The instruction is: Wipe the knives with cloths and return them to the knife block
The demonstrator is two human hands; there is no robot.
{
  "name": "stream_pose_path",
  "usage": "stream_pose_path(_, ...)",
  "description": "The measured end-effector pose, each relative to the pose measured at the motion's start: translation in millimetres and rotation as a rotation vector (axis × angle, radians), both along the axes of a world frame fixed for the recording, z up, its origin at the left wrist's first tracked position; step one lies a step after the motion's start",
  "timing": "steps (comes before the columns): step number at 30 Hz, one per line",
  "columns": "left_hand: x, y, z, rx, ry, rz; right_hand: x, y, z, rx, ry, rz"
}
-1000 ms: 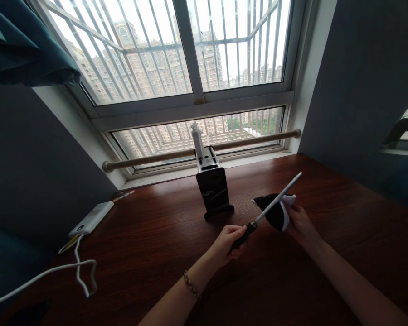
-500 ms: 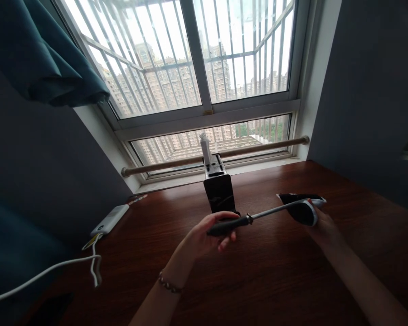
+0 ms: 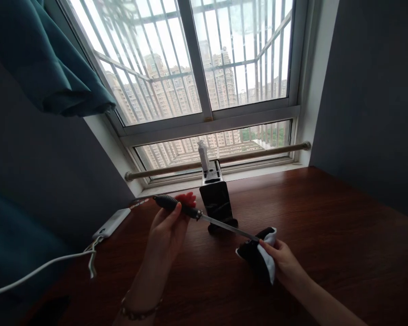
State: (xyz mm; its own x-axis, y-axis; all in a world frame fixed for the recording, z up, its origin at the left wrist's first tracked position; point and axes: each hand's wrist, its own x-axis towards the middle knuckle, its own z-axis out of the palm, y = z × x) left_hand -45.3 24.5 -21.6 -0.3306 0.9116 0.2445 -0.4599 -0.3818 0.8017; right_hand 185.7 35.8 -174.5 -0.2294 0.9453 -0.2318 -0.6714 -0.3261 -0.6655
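Note:
My left hand is closed round the black handle of a honing rod, lifted above the wooden table. The thin metal shaft slopes down to the right. Its tip disappears into a black and white cloth, and my right hand is closed on that cloth, pinching it round the shaft just above the table. Behind the rod stands a black knife block with a white handle sticking out of its top.
A white power bank lies at the table's left edge, with a white cable running off to the left. A wooden rail crosses the window sill. A teal curtain hangs at the upper left.
My left hand has lifted the handle up and to the left, tipping the rod so that its tip points down. My right hand and the cloth dropped lower and moved left.

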Motion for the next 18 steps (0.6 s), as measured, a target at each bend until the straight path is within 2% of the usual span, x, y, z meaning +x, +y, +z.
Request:
stream_pose_path(3, 2.4, 1.4, 16.8, 0.126, -0.094, -0.063, -0.4, -3.0, 5.2, -0.022, 0.008, 0.002)
stream_pose_path(5, -0.4, 4.2, 33.5, 0.223, -0.104, -0.094, 0.9, -3.1, 8.5, -0.041, 0.01, -0.013)
stream_pose_path(10, -15.1, 19.4, 94.3, 0.545, 0.018, 0.046, 3.4, -0.9, 12.9, -0.084, 0.022, -0.067)
stream_pose_path(14, -18.5, 46.6, 143.0, 0.782, 0.175, 0.161, 2.1, -1.6, 15.1, -0.108, 0.006, -0.052)
stream_pose_path(16, -17.6, 64.4, 159.0, 0.841, 0.213, 0.186, 1.1, -3.1, 16.8, -0.118, -0.013, -0.041)
stream_pose_path(18, -16.7, 81.9, 166.8, 0.864, 0.253, 0.204, 0.6, -4.4, 18.1, -0.121, -0.021, -0.032)
